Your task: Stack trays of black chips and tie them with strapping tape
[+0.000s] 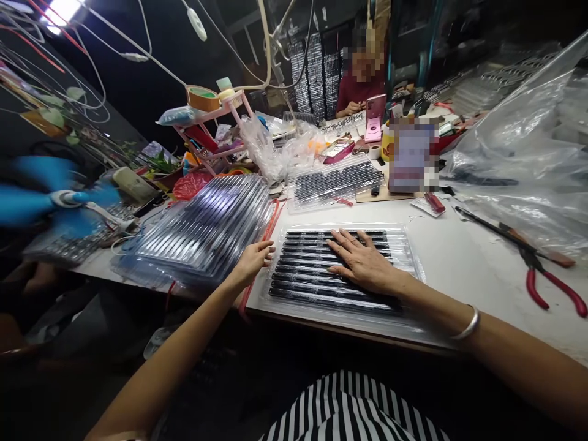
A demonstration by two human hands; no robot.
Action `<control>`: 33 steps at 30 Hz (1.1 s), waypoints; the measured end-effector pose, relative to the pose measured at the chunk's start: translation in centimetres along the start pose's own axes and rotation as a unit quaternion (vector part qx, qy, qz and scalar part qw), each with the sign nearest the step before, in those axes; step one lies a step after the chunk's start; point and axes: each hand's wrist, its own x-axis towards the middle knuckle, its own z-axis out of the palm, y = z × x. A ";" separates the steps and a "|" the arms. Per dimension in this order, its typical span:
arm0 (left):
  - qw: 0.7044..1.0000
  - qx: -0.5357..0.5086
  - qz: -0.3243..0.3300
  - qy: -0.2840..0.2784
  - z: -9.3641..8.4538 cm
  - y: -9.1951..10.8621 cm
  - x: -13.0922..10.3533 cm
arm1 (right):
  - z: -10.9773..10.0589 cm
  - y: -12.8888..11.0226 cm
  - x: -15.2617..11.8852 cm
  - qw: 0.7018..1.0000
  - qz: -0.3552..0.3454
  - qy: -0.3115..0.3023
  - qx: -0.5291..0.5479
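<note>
A clear plastic tray (416,260) lies at the table's front edge, holding several slim black rods (303,278) in parallel rows. My right hand (361,260) rests flat on top of the rods, fingers spread, and covers part of them. At the tray's left edge is my left hand (255,260), its fingers a little bent and apart; whether it touches the rim I cannot tell. To the left of it rises a stack of clear trays (206,226) with similar long dark pieces. Another filled tray (335,180) lies behind the one under my hand.
Red-handled pliers (535,278) and a brush (555,257) lie at the right, beside a large clear plastic sheet (528,159). A blue fan (64,196) spins at left. Across the cluttered table, near a pink phone holder (374,122), sits another person (358,89). Cables (261,37) hang overhead.
</note>
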 end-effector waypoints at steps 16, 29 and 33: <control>0.988 -0.105 -0.112 -0.013 -0.6 1.4 0.7 | 0.2 0.1 0.0 0.998 0.042 0.045 -0.006; 0.987 -0.142 -0.015 -0.074 -0.8 -0.6 2.1 | 0.4 0.2 -0.1 0.997 0.030 0.067 0.006; 0.995 -0.076 0.053 0.034 0.1 -2.1 2.0 | 0.4 0.1 0.1 0.997 0.035 0.065 0.019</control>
